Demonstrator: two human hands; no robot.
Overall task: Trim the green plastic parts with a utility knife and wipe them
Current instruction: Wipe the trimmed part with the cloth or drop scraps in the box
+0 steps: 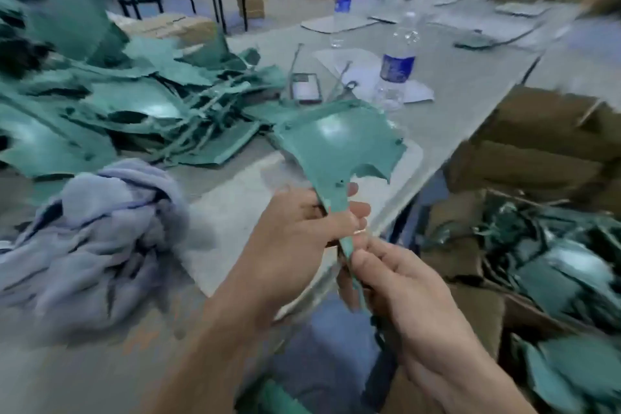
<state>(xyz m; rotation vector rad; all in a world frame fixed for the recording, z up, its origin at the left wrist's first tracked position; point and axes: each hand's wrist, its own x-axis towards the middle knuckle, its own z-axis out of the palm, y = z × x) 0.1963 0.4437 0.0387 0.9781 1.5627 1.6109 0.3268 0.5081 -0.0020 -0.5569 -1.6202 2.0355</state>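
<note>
Left hand [302,228]: closed round the narrow stem of the green plastic part [339,148]; fingertips showing past the stem's edge on the 3 o'clock side.
Right hand [403,282]: at 5 o'clock of the left hand, just beside it; fingers curled, thumb tip against the stem's lower end, pinching it. Knife inside this grip or not: cannot tell, too blurred.
Green plastic part: held in the air over the near edge of the table [453,94]; broad glossy end toward 12 o'clock, stem toward 6 o'clock; ragged, torn-looking edge on the 3 o'clock side; small holes near the rim.
Green sliver [361,296]: thin, hanging toward 6 o'clock under the right hand.
Cloth [100,228]: pale lavender, crumpled, on the table at 9 o'clock of the hands; well apart from the held part.
Pile of green parts [117,104]: heaped on the table at 10 o'clock, thin green strips tangled through it.
Phone [305,87]: flat on the table at 12 o'clock of the held part, just beside the pile.
Water bottle [395,67]: upright, blue label, at 1 o'clock of the held part, standing on a white sheet [363,74].
Second bottle [341,15]: upright, farther off toward 12 o'clock.
Cardboard box [470,306]: open, off the table at 4 o'clock, green pieces inside.
</note>
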